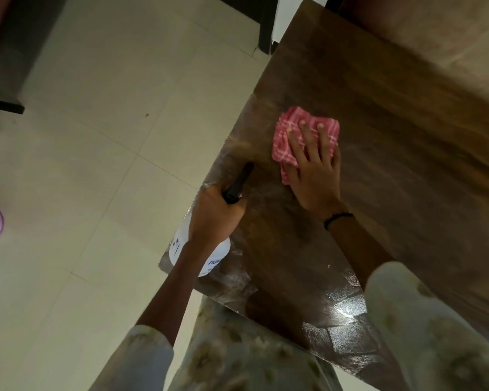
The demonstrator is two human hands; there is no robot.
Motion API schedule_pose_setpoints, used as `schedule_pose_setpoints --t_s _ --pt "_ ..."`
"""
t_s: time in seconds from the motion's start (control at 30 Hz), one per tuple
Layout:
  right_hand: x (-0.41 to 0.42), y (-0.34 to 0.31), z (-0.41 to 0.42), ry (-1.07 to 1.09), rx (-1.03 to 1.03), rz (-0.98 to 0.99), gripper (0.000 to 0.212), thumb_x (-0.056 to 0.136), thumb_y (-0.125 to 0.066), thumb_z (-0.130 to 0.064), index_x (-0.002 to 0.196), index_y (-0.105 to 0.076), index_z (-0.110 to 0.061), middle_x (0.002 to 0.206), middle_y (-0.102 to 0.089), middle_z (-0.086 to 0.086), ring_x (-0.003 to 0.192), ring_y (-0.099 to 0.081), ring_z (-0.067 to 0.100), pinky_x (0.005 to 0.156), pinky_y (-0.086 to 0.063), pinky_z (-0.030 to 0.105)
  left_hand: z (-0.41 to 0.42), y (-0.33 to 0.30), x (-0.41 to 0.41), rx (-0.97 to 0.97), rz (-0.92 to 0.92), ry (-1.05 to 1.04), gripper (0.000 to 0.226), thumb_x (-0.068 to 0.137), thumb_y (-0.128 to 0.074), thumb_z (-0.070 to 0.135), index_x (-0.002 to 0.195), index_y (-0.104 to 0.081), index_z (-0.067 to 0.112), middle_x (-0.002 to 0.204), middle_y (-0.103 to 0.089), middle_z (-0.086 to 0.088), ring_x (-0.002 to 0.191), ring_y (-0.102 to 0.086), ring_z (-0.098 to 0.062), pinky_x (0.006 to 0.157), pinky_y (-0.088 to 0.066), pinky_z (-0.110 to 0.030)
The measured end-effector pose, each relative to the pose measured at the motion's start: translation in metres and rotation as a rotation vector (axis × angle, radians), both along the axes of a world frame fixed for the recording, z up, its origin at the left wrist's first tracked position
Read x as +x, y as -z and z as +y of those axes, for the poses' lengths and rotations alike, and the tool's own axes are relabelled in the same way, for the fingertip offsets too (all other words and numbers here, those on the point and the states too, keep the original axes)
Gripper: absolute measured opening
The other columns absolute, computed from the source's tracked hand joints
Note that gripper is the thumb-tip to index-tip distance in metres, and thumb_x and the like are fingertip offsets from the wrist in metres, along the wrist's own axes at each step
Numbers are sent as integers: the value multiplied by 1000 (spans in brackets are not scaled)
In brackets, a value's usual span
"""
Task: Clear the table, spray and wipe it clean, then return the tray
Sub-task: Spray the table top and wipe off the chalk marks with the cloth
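Pale square floor tiles flank a glossy wood-grain table. The right hand, fingers spread, presses a folded pink checked cloth flat on it. The left hand grips a white spray bottle over the table's left edge.

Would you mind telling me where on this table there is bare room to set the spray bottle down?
The wooden table is bare beyond the pink cloth and to its right. The near left corner is crowded: the left hand grips the spray bottle there, beside the right hand pressing the cloth.
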State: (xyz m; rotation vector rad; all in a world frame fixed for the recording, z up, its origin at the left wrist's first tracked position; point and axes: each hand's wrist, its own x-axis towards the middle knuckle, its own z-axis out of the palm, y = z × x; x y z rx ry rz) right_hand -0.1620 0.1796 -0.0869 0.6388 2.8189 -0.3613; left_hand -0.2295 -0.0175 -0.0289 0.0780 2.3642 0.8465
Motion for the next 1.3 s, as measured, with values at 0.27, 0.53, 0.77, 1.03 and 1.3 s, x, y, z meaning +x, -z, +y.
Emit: schedule_pose_setpoints --t_s 0.27,0.53,0.77,1.03,1.3 --pt "-9 1 -52 -190 -17 20 57 100 -20 -48 153 -19 -27 161 -18 7 149 -9 34 119 -8 58 -5 -3 -9 25 16 -17 20 77 -59 36 79 -62 16 58 -57 -6 54 -56 -28 50 -40 -26" --pt "33 1 -5 -213 52 -20 60 98 -36 -41 152 -13 -28 161 -15 7 149 -7 32 119 -10 55 -8 -2 -16 49 23 -10 9 86 -62 27 81 -61 20 52 -51 5 45 -48 -15 46 -31 -16" --pt "-84 2 11 -40 43 -1 58 100 -24 -45 154 -13 -24 162 -11 11 148 -6 37 119 -8 57 -10 0 -18 79 16 -23 11 86 -62 24 83 -64 13 56 -54 -5 49 -50 -23 51 -38 -25" --pt "-67 -5 -58 -223 -33 44 58 97 -17 -44 151 -26 -24 160 -22 7 149 -12 33 118 -5 56 -17 -2 -13 57 31 -25 12 84 -62 22 81 -63 10 54 -52 -4 45 -44 -20 49 -32 -23" --pt "-44 5 -21 -446 13 55 52 102 -29 -42 152 -21 -30 161 -18 3 150 -9 29 121 -7 53 -24 -3 -6 56 9 9 7 86 -63 22 81 -61 17 55 -54 -6 43 -47 -19 47 -33 -23"
